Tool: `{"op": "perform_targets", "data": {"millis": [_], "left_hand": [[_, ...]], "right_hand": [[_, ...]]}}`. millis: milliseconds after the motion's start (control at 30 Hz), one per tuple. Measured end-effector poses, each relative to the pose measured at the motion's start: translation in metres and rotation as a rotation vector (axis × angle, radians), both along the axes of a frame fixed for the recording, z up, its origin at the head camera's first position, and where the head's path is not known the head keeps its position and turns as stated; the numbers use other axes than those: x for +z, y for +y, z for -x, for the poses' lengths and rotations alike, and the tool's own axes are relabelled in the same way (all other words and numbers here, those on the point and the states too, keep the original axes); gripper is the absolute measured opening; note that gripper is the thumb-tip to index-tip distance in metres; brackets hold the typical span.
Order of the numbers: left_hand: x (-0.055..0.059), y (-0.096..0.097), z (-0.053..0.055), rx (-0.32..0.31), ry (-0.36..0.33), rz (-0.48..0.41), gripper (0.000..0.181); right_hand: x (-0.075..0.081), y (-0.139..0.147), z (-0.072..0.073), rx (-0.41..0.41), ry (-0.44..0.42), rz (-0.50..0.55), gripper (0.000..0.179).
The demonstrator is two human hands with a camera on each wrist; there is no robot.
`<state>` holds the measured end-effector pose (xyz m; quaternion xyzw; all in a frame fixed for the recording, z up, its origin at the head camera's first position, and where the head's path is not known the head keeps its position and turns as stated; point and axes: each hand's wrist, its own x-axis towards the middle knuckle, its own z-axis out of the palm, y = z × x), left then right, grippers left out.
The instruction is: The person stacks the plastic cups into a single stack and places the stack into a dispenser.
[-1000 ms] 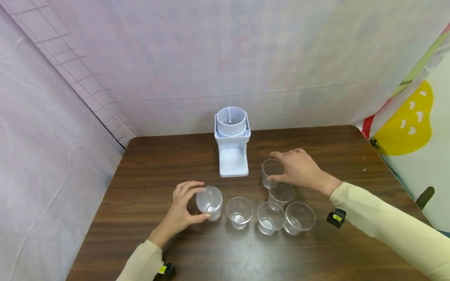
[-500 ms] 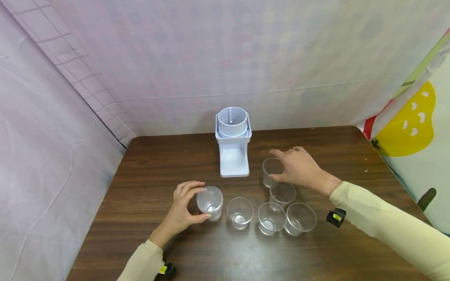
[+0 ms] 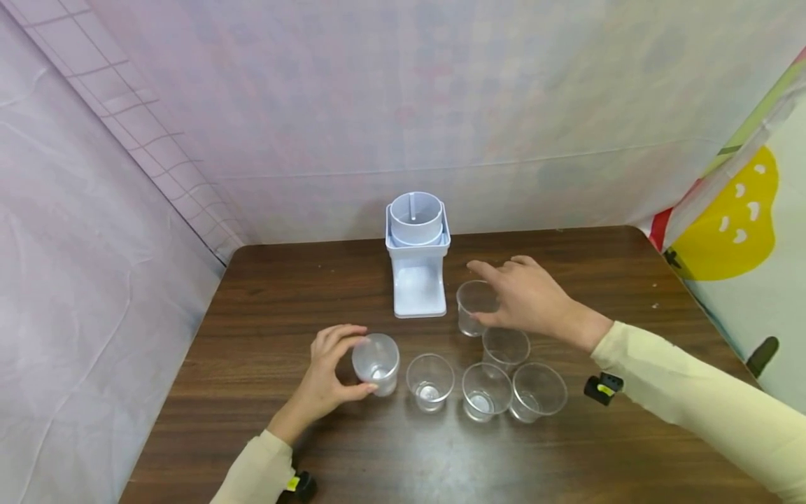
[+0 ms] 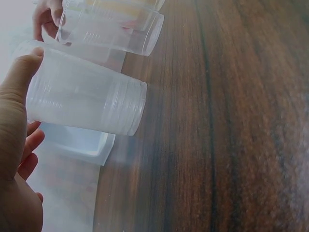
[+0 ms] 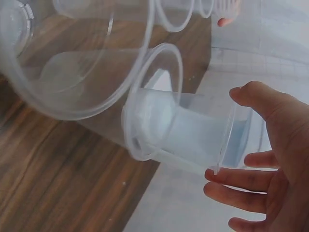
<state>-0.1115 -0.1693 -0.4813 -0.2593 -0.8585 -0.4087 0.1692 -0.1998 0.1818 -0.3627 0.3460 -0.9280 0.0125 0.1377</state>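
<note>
My left hand [image 3: 324,371] grips a cloudy plastic cup [image 3: 378,357] upright on the table, thumb on the near side of the rim, fingers behind. Several rings circle its lower wall [image 4: 123,106] in the left wrist view, like nested cups. At the far end of the group, my right hand [image 3: 530,297] holds a clear plastic cup [image 3: 468,308] by its rim, thumb and fingertips on opposite sides. A second clear cup [image 3: 506,350] stands just in front of it. Nearer me, a cup [image 3: 430,381] stands alone beside two adjoining cups [image 3: 487,392].
A white stand with a round open top [image 3: 415,220] and a flat base [image 3: 418,290] is at the back middle of the brown wooden table [image 3: 264,301]. Pale fabric [image 3: 315,105] hangs behind the table's back edge.
My right hand has moved a little to the left with its clear cup, away from the cup in front. The left hand and its cloudy cup have stayed put.
</note>
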Motion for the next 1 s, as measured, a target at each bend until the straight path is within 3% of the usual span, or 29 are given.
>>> {"op": "perform_targets", "data": {"millis": [267,567,1000], "left_hand": [[0.000,0.000,0.000,0.003,0.006,0.000,0.067],[-0.002,0.000,0.001,0.003,0.011,0.002,0.067],[-0.002,0.000,0.001,0.008,0.016,0.009,0.067]], "right_hand": [[0.009,-0.017,-0.009,0.062,-0.006,0.016,0.085],[0.009,-0.034,-0.017,0.105,-0.035,-0.001,0.088],[0.022,-0.058,-0.019,0.241,0.088,0.007,0.082]]}}
